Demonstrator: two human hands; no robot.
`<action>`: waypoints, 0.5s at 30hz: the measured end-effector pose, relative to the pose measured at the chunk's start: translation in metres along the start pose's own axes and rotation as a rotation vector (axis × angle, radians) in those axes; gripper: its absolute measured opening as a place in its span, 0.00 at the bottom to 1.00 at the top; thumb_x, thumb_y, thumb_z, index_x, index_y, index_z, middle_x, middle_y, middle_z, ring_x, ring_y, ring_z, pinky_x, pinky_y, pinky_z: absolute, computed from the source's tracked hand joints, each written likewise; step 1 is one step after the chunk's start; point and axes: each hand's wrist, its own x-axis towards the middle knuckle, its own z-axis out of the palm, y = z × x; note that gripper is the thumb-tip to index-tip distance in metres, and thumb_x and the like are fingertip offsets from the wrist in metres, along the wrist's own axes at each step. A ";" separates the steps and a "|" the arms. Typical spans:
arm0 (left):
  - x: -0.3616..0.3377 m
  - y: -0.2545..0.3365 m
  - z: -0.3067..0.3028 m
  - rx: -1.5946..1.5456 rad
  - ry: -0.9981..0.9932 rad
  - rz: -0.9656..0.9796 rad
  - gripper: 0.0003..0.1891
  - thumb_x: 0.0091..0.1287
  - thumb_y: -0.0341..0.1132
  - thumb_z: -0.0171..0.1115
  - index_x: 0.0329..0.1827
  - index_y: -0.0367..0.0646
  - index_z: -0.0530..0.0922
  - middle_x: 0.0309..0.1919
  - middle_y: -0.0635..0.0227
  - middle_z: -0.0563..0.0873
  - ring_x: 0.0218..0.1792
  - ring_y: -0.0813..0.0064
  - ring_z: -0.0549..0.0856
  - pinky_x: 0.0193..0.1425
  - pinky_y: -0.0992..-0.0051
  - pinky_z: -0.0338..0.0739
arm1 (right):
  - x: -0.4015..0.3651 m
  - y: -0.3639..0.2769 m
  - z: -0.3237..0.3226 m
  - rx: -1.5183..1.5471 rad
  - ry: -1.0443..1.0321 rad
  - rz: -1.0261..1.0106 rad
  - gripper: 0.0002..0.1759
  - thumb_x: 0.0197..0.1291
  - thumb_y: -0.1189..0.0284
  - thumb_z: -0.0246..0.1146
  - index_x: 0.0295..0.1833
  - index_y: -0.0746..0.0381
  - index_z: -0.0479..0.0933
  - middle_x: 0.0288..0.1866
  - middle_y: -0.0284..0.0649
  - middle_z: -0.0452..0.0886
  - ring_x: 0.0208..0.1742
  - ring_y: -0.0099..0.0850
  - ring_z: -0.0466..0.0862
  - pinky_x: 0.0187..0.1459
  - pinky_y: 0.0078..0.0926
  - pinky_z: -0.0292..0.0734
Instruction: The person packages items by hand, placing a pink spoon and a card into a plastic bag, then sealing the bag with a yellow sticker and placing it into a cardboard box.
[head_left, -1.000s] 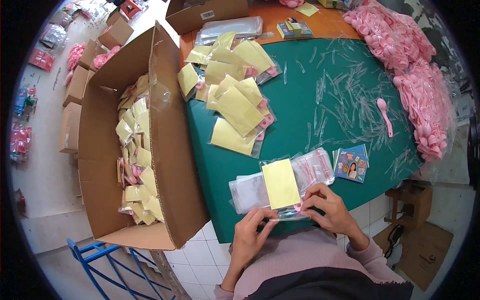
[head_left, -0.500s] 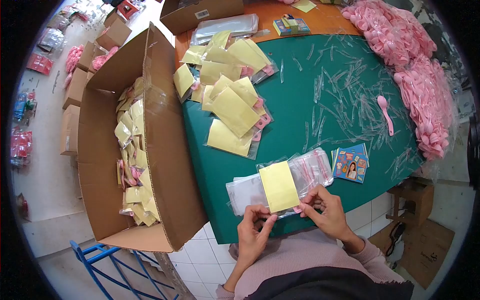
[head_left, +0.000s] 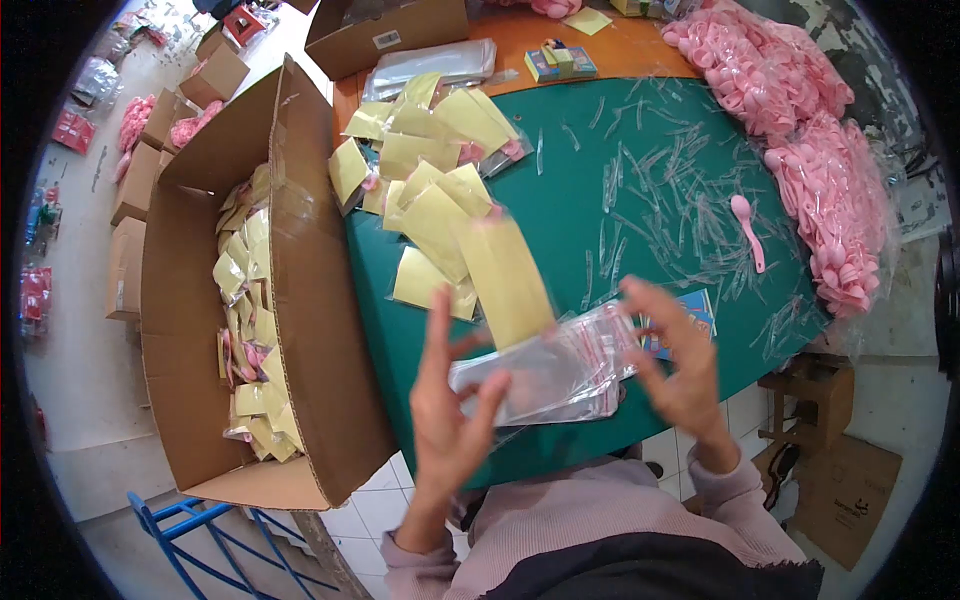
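A clear packet with a yellow card (head_left: 505,280) is blurred in the air above the green table (head_left: 560,210), touching neither hand as far as I can tell. My left hand (head_left: 450,410) is raised just to its lower left, fingers spread and holding nothing. To the right, my right hand (head_left: 680,370) is also spread and holds nothing. Between the hands lies a stack of clear bags (head_left: 560,375) at the table's near edge. A pile of finished yellow-card packets (head_left: 430,160) lies beyond the airborne one.
A big open cardboard box (head_left: 310,300) with several yellow packets stands left of the table. Heaps of pink spoons (head_left: 810,150) fill the right side, and one loose spoon (head_left: 747,230) lies nearby. Clear plastic strips (head_left: 650,200) litter the middle. Sticker cards (head_left: 690,310) lie behind my right hand.
Both hands let go of the yellow-card packet and opened wide. The packet has left the bag stack and is moving up and away toward the pile.
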 end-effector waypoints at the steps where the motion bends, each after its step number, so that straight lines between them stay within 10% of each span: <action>1: 0.013 0.001 -0.006 0.004 0.054 0.050 0.33 0.58 0.22 0.59 0.68 0.38 0.58 0.63 0.58 0.68 0.50 0.71 0.77 0.40 0.78 0.79 | 0.013 0.006 -0.017 -0.100 -0.003 0.066 0.20 0.51 0.78 0.62 0.53 0.64 0.73 0.46 0.43 0.78 0.45 0.33 0.78 0.43 0.29 0.74; 6: 0.011 -0.013 -0.029 0.063 0.093 0.122 0.30 0.59 0.24 0.59 0.66 0.38 0.61 0.64 0.57 0.67 0.61 0.66 0.71 0.47 0.72 0.77 | 0.026 0.094 -0.123 -1.024 0.209 0.259 0.13 0.51 0.75 0.61 0.44 0.64 0.74 0.40 0.46 0.75 0.45 0.44 0.74 0.50 0.37 0.67; 10: -0.002 -0.017 -0.014 0.180 -0.045 -0.023 0.19 0.58 0.28 0.61 0.55 0.43 0.74 0.58 0.56 0.72 0.54 0.61 0.77 0.52 0.69 0.75 | 0.022 0.137 -0.148 -1.053 0.186 0.371 0.12 0.52 0.71 0.61 0.41 0.65 0.74 0.39 0.46 0.74 0.44 0.44 0.74 0.45 0.37 0.68; 15: 0.004 -0.030 0.004 0.556 -0.262 0.316 0.15 0.56 0.31 0.64 0.47 0.40 0.77 0.52 0.57 0.76 0.50 0.62 0.78 0.49 0.69 0.75 | 0.035 0.126 -0.159 -0.920 0.276 0.417 0.12 0.59 0.71 0.55 0.43 0.69 0.74 0.33 0.50 0.79 0.35 0.46 0.79 0.38 0.36 0.71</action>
